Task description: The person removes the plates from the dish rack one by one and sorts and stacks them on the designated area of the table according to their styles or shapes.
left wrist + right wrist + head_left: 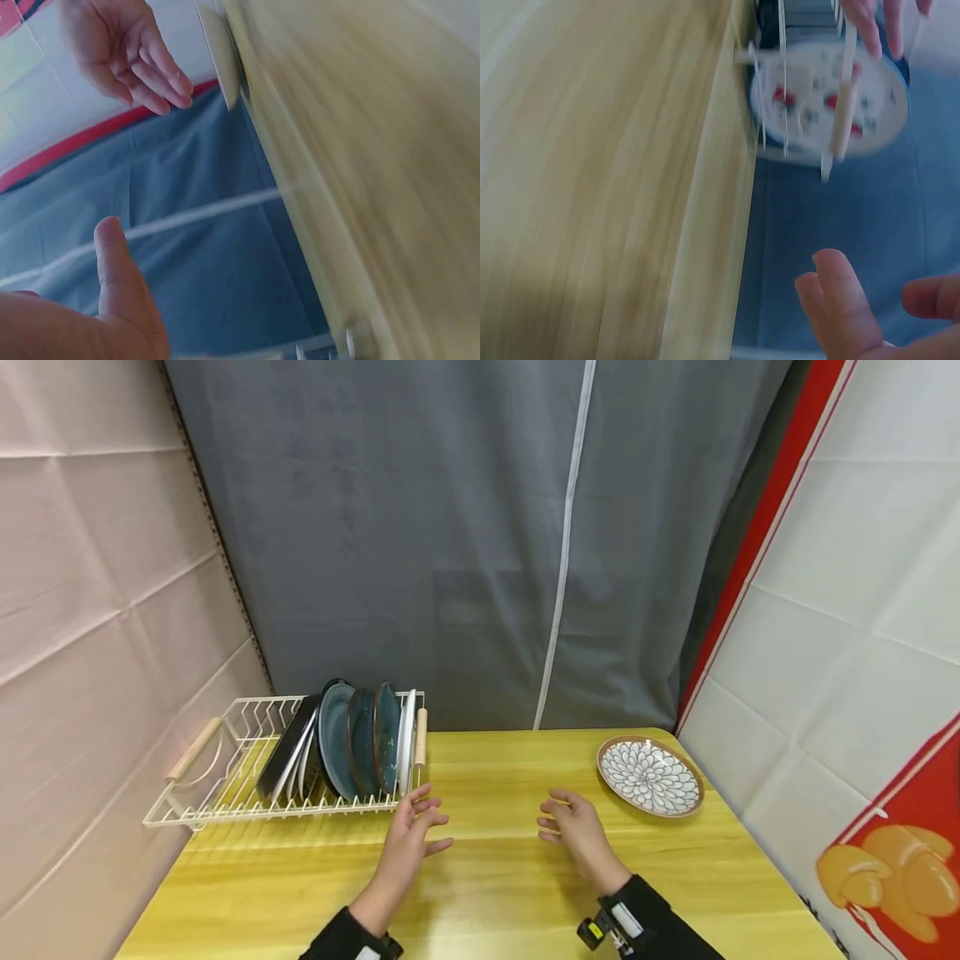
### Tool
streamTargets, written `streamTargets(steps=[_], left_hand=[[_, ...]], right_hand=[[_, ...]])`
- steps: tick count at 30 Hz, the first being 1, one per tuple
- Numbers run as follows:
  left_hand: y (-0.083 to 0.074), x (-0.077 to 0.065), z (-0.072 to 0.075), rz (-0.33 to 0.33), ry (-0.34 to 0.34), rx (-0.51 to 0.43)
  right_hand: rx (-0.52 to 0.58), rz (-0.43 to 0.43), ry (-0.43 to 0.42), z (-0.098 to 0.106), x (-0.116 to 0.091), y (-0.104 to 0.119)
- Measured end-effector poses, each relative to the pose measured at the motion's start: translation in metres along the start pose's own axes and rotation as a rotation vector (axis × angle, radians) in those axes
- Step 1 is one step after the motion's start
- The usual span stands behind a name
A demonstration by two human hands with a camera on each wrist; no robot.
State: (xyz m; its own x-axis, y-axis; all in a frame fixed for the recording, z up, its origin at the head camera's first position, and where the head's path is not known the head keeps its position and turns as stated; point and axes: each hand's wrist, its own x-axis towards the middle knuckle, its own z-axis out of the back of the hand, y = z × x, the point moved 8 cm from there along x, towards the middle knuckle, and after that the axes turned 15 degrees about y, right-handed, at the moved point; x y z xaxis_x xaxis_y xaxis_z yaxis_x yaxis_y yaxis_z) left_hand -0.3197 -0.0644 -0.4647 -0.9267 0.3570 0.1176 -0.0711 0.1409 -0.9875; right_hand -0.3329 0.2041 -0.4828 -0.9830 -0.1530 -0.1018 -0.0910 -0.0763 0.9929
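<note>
Rack (277, 814): my left hand (411, 839) hovering by it, fingers apart, empty.
Plate (651, 777): lying on the table (495, 877) beyond my right hand (581, 835), also hanging empty.
Reach: seemingly pending; I am probably needing a pinch next.

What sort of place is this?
Likely a mocked-up kitchen corner, judging by the white wire dish rack, the round brown-rimmed plate with petal pattern, and the grey fabric curtain hung as backdrop.

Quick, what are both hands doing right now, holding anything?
Left hand: open, holding nothing, near the dish rack.
Right hand: open, holding nothing, nearest the patterned plate.
</note>
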Motion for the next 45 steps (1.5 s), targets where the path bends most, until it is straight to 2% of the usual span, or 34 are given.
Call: streamTargets(steps=[5,10,13,18,24,28,30,32,34,37,39,41,45], left_hand=[[-0.018,-0.006,0.035,-0.020,-0.075,0.015],[-0.046,-0.012,0.074,-0.070,-0.170,0.027],[-0.064,-0.015,0.103,-0.096,-0.264,0.073],[-0.087,-0.016,0.158,-0.083,-0.439,0.175],[-0.097,-0.014,0.212,-0.082,-0.568,0.231],[-0.096,-0.017,0.238,-0.042,-0.662,0.354],[-0.095,-0.017,0.246,-0.019,-0.692,0.418],[-0.092,-0.014,0.253,-0.003,-0.700,0.460],[-0.086,-0.009,0.257,0.013,-0.671,0.479],[-0.076,0.001,0.257,0.065,-0.558,0.517],[-0.070,0.004,0.254,0.104,-0.473,0.588],[-0.068,0.005,0.252,0.119,-0.416,0.675],[-0.072,0.004,0.248,0.080,-0.405,0.870]], right_hand=[[0.000,0.031,0.106,-0.041,0.004,0.012],[0.020,0.066,0.210,-0.075,0.007,0.030],[0.045,0.080,0.253,-0.093,0.010,0.040],[0.071,0.087,0.310,-0.119,0.013,0.048],[0.108,0.072,0.381,-0.154,0.011,0.053],[0.129,0.062,0.433,-0.178,0.008,0.053],[0.134,0.059,0.454,-0.189,0.007,0.053],[0.132,0.056,0.469,-0.197,0.007,0.052],[0.133,0.057,0.481,-0.205,0.008,0.051],[0.144,0.051,0.499,-0.215,0.009,0.048],[0.156,0.049,0.513,-0.222,0.008,0.047],[0.163,0.048,0.529,-0.228,0.007,0.046],[0.164,0.064,0.544,-0.235,0.004,0.046]])
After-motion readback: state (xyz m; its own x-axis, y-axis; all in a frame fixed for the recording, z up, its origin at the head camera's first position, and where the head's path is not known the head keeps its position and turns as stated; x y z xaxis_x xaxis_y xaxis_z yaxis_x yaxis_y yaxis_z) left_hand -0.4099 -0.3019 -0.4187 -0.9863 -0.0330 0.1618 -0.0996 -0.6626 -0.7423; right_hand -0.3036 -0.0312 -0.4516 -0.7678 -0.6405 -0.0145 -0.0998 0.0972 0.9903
